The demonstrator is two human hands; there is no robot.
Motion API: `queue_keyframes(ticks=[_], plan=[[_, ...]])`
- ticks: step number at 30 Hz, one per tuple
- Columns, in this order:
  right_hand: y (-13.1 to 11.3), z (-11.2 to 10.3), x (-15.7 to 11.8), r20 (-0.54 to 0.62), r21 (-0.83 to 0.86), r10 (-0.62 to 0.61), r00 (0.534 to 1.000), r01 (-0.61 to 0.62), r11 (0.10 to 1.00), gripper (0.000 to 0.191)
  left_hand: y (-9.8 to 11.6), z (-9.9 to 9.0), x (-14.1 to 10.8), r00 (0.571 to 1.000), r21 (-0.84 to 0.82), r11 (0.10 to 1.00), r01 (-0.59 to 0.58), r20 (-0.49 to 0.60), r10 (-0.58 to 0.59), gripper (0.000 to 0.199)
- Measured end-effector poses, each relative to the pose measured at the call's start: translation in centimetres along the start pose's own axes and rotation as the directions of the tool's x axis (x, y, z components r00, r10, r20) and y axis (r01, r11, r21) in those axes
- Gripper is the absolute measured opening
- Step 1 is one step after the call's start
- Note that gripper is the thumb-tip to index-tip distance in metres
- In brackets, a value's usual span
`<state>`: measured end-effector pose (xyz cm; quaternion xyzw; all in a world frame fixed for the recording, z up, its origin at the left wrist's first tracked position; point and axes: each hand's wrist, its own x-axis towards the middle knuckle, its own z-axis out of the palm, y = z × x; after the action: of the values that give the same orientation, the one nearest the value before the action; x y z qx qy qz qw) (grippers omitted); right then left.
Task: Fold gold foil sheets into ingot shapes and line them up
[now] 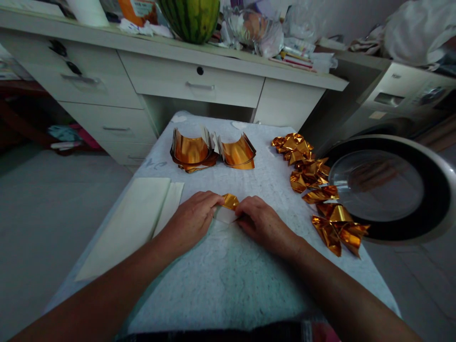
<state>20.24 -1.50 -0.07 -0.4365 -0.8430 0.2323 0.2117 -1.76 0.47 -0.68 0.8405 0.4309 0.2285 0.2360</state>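
Observation:
Between my two hands, a small piece of gold foil paper (231, 202) with a pale underside rests low over the cloth-covered table (228, 285). My left hand (195, 216) grips its left edge, fingers closed. Pinching its right edge is my right hand (261, 221), with the fingers curled. Farther back stand two curved stacks of gold foil sheets, one on the left (192, 151) and one on the right (238, 153). Several folded gold foil pieces (308, 175) lie in a row along the table's right side.
Folded cream paper (131, 223) lies on the left of the table. Behind it, a white counter (160, 47) with drawers carries a watermelon (192, 19) and a glass bowl (245, 26). A washing machine's open round door (440, 190) is close to the right edge.

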Motion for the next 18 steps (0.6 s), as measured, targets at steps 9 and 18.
queue_keyframes(ticks=[9, 18], plan=[[-0.26, 0.24, 0.22, -0.03, -0.109, 0.048, 0.998, -0.051, 0.993, 0.014, 0.22, 0.16, 0.15, 0.995, -0.006, 0.999, 0.05, -0.082, -0.05, 0.01], [-0.04, 0.15, 0.2, 0.011, -0.118, -0.048, 0.999, 0.049, 0.992, 0.014, 0.01, 0.38, 0.1, 0.998, 0.117, 0.993, 0.034, -0.064, -0.027, 0.01]])
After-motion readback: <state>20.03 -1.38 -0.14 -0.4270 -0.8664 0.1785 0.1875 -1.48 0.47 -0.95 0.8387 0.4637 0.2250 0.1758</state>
